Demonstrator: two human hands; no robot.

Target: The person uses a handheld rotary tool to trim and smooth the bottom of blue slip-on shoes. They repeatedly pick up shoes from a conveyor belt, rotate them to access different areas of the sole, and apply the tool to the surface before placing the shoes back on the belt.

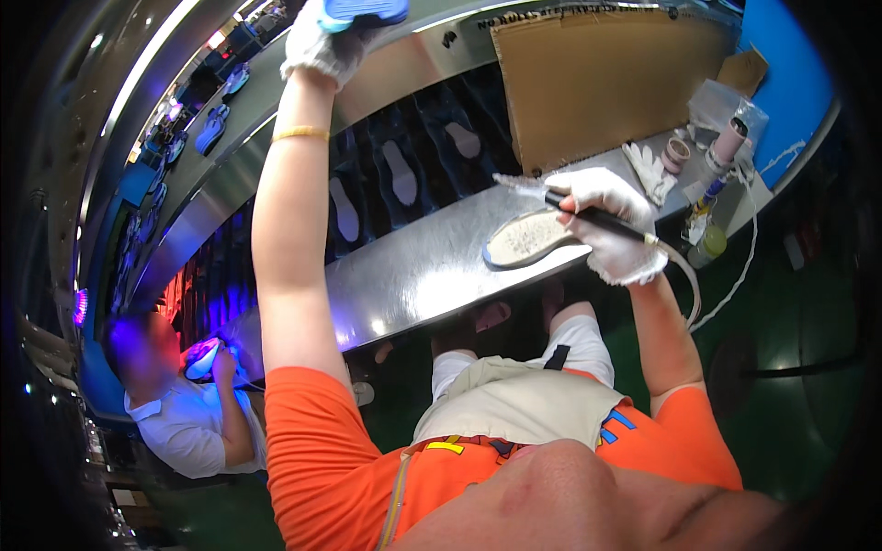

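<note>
Slantwise, the brush (581, 210) in the right hand (627, 250) points leftward and away.

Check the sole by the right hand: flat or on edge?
Flat: the sole lies speckled cream face up on the metal bench.

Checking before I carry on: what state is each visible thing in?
Brush-like tool: held, tip pointing left.
Right hand: gloved, closed around the brush-like tool.
Blue item: partly outside the picture.
Left hand: gloved, at the blue item; grip unclear.
Pale sole: lying on the bench, speckled face up.
Cardboard panel: standing upright.
Spare glove: lying unworn.
</note>
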